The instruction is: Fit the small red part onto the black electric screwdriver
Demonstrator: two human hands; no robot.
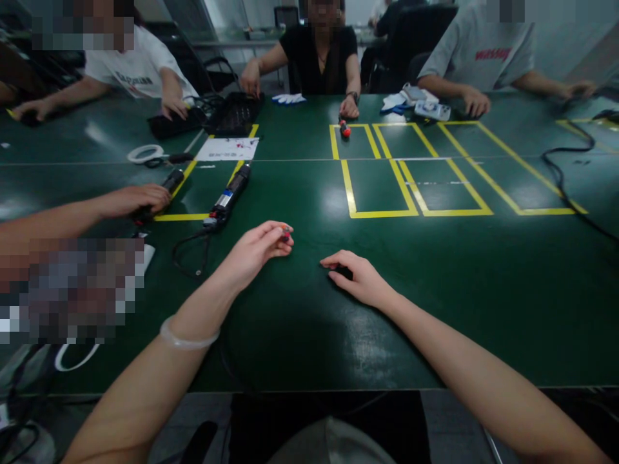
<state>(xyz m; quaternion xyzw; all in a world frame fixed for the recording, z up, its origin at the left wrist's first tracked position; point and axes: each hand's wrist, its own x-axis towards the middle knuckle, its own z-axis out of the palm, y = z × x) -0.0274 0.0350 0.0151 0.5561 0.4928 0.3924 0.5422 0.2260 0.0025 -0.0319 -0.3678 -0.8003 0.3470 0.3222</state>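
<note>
A small red and orange piece (286, 236) is sitting between the fingertips of the left hand (258, 247), over the middle part of the table (309, 348), well in from the near edge. The fingers are pinching it and covering most of it, so its exact shape is staying hidden. A pale bracelet (188, 335) is circling the left wrist. To the right of the piece, the right hand (358, 276) is holding its fingers loosely curved, thumb and forefinger standing apart.

Left of the left hand, a black corded tool (231, 193) is lying aslant, its cord end pointing toward the near edge. Beyond it, a white sheet (227, 149) is lying toward the far left corner. A co-worker's hand (151, 197) is resting on a dark tool (173, 182) toward the left edge.

Yellow tape (382, 214) is marking out boxes toward the far edge. There, another co-worker's hand (350, 106) is resting just behind a red-ended object (345, 130), and white-and-blue gloves (289, 99) are lying near that edge.
</note>
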